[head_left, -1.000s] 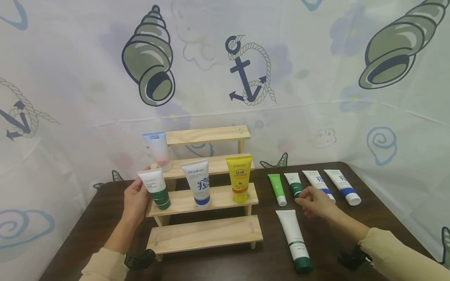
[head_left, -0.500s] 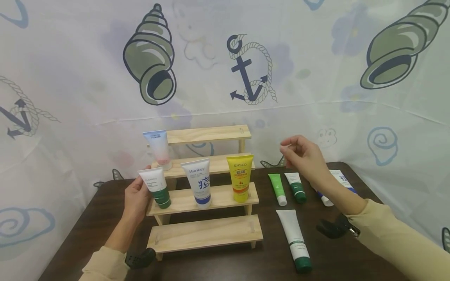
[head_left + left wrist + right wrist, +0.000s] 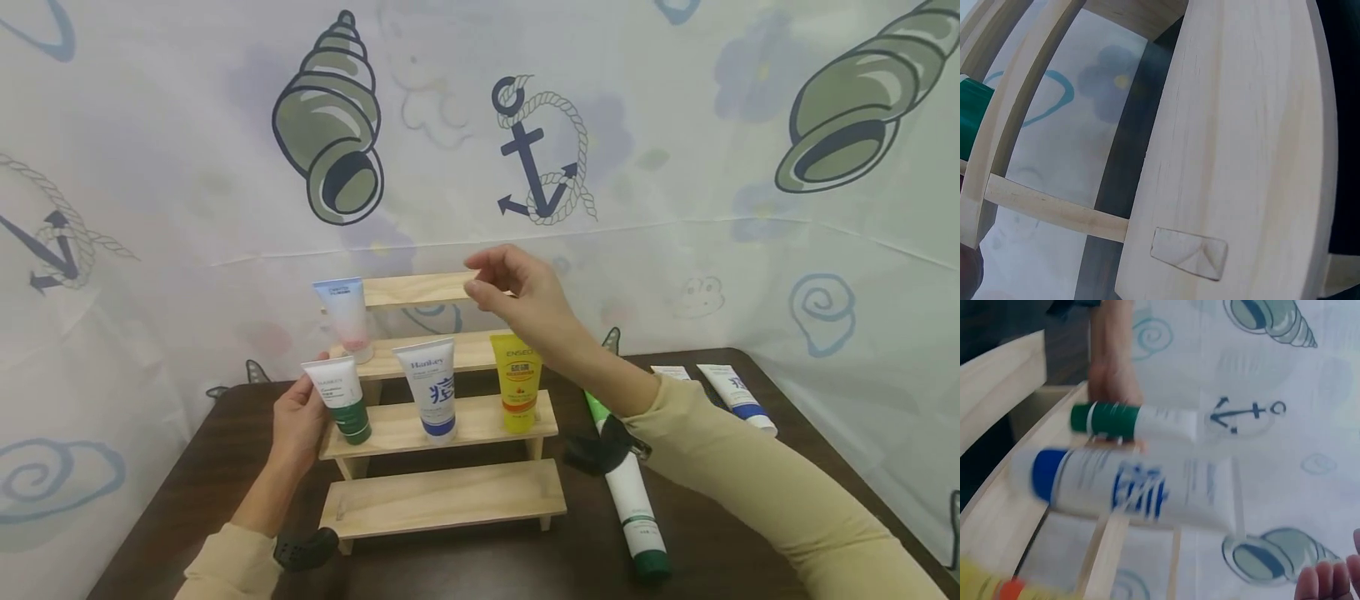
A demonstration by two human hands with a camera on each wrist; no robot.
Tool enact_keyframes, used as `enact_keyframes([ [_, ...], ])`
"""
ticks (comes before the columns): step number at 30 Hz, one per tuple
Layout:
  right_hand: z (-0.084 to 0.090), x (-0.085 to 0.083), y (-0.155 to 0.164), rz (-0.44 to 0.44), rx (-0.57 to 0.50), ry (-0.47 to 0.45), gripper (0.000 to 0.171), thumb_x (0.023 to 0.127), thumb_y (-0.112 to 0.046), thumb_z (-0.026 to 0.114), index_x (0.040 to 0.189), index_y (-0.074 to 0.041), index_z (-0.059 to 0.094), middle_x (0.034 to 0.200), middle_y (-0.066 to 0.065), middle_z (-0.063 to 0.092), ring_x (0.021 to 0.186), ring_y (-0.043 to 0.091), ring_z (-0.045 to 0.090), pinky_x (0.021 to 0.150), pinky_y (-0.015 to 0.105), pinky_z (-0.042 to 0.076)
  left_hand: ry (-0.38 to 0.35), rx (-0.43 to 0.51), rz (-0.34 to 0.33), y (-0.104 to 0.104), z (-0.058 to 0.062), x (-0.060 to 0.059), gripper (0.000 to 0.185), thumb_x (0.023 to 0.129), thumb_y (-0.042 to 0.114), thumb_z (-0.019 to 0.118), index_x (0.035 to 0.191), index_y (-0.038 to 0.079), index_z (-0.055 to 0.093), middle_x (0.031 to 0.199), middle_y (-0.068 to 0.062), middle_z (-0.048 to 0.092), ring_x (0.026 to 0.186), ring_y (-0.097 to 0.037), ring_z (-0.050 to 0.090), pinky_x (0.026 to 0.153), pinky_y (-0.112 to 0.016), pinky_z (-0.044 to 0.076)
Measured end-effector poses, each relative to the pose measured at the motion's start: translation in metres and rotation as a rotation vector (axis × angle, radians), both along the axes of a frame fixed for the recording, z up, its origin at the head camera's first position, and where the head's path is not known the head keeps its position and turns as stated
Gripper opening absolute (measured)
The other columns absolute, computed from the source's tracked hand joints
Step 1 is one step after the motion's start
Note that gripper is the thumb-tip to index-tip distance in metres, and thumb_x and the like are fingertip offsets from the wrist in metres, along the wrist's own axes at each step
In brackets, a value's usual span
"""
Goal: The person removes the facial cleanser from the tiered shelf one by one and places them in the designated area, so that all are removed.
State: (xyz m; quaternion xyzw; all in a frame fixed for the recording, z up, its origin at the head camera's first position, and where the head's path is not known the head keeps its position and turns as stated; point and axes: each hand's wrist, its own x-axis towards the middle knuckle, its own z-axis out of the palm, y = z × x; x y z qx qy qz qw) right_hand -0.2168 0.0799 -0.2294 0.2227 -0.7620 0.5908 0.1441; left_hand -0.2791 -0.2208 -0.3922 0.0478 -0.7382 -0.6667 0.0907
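My left hand holds a small white-and-green squeeze tube at the left end of the second tier of the wooden stand. Its fingers pass behind the tube and are partly hidden. With loosely bent fingers and nothing in it, my right hand hovers above a yellow tube standing at the right of that tier. Between them stands a white-and-blue tube, larger in the right wrist view. A pale blue-and-pink tube is upright farther back, one tier higher.
On the dark table to the right lie a long white tube with green cap, a bright green tube and two white-and-blue tubes, one plainly visible. My right forearm covers parts of them. A patterned cloth hangs behind.
My right hand has lifted away from the tubes on the table and swung left over the stand. The left hand has stayed at the white-and-green tube, and the standing tubes have not moved.
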Motion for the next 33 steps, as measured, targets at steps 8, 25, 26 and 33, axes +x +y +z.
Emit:
enact_keyframes([
  [8,0.008,-0.025,-0.053,0.034,0.018,-0.264,0.034,0.095,-0.010,0.062,0.128,-0.006,0.055,0.107,0.008,0.058,0.094,0.016,0.054,0.081,0.016,0.049,0.002,0.045,-0.017,0.001,0.001,-0.001,0.051,0.101,0.025,0.054,0.147,0.007,0.041,0.159,0.000,0.033,0.151,-0.013,0.024,0.126,-0.033,0.021],
  [25,0.010,-0.060,-0.108,0.019,0.174,-0.358,0.043,0.093,-0.009,0.065,0.134,-0.002,0.053,0.125,0.016,0.059,0.108,0.023,0.056,0.094,0.032,0.052,0.015,0.027,-0.018,0.001,-0.002,-0.002,0.048,0.102,0.023,0.051,0.147,0.009,0.041,0.157,0.000,0.035,0.150,-0.014,0.026,0.125,-0.033,0.022],
  [26,0.010,-0.062,-0.110,0.012,0.172,-0.364,0.043,0.092,-0.008,0.066,0.133,-0.002,0.054,0.125,0.017,0.059,0.107,0.022,0.056,0.093,0.032,0.052,0.015,0.026,-0.019,0.001,-0.001,-0.002,0.049,0.102,0.023,0.051,0.147,0.009,0.041,0.157,-0.001,0.035,0.150,-0.014,0.026,0.125,-0.033,0.022],
  [33,0.010,-0.072,-0.118,0.008,0.098,-0.439,0.043,0.091,-0.002,0.066,0.131,0.003,0.053,0.126,0.022,0.057,0.109,0.028,0.057,0.099,0.039,0.052,0.009,0.010,-0.017,-0.002,-0.001,0.001,0.049,0.102,0.025,0.051,0.148,0.009,0.041,0.156,-0.002,0.036,0.150,-0.015,0.026,0.125,-0.034,0.021],
])
